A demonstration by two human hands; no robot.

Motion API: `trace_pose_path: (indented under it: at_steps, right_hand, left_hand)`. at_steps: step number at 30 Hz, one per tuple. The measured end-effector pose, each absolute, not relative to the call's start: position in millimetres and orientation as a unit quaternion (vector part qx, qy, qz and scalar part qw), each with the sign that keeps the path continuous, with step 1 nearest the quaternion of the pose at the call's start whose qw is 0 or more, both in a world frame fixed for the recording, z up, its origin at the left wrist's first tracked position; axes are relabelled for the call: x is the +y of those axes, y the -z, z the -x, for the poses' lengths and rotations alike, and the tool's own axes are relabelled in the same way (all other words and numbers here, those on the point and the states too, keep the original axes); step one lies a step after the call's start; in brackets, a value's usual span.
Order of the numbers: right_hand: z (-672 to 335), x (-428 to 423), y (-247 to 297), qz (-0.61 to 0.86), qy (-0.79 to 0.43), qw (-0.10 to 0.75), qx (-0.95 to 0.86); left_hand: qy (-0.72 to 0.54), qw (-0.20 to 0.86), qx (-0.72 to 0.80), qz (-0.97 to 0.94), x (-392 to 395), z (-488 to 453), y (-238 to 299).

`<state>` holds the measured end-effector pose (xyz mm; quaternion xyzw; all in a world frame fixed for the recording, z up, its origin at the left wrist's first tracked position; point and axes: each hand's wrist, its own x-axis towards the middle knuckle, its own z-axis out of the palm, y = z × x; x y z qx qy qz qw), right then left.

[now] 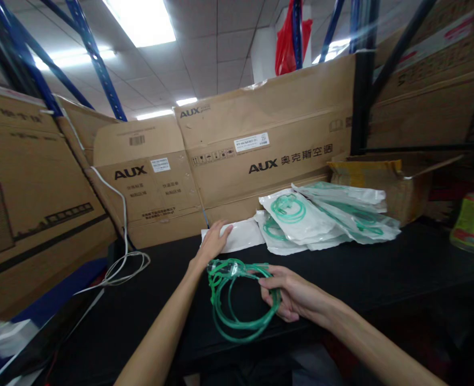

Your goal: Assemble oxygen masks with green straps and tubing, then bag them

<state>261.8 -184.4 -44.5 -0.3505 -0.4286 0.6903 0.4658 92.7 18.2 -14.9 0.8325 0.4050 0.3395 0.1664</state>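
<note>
A coil of green tubing [237, 324] with a clear plastic mask-like piece [229, 267] hangs above the black table, and my right hand [287, 294] grips its right side between thumb and fingers. My left hand [213, 242] reaches past the coil to a flat white pouch [242, 236] lying near the cardboard. Its fingers are stretched out over the pouch's left end; whether they press on it I cannot tell. Right of that pouch lies a pile of clear-and-white packages [301, 217], several of them with similar green tubing inside.
Cardboard panels [261, 150] stand along the back of the black table [172, 300]. An open cardboard box [405, 185] is at the back right, with a yellow-labelled container [473, 222] at the far right. A white cable [125, 225] loops down on the left.
</note>
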Motion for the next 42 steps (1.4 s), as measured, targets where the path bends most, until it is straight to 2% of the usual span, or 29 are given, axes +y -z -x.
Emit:
trace_pose_path:
  at_steps: [3,7,15,28,35,37,42]
  right_hand:
    - [-246.4,-177.8,46.0,0.413,-0.615,0.453,-0.496]
    - [-236.9,-169.5,61.4,0.494,-0.491,0.475,-0.538]
    - [-235.6,-167.7,71.2,0.562,-0.391,0.483,-0.546]
    - [-239.3,-169.8,62.1,0.579,-0.374,0.47,-0.552]
    - [-242.6,-170.8,58.8,0.593,-0.358,0.478,-0.541]
    - [-241.6,-172.4,58.0,0.598,-0.31,0.484,-0.558]
    - [-236.8,-175.4,51.4,0.579,-0.09,0.479,-0.654]
  left_hand:
    - [-0.4,0.184,0.385,-0.811,-7.4,-46.3,13.8]
    - [-0.433,0.226,0.392,-0.78,-33.3,-5.3,26.2]
    - [-0.414,0.282,0.336,-0.797,-55.5,3.9,24.7]
    - [-0.351,0.258,0.298,-0.849,-71.0,10.2,13.5]
    - [-0.337,0.23,0.356,-0.841,-99.5,20.5,25.6]
    - [-0.34,0.228,0.363,-0.837,-102.9,23.0,28.0]
    - [-0.265,0.211,0.343,-0.876,-101.3,13.8,23.9]
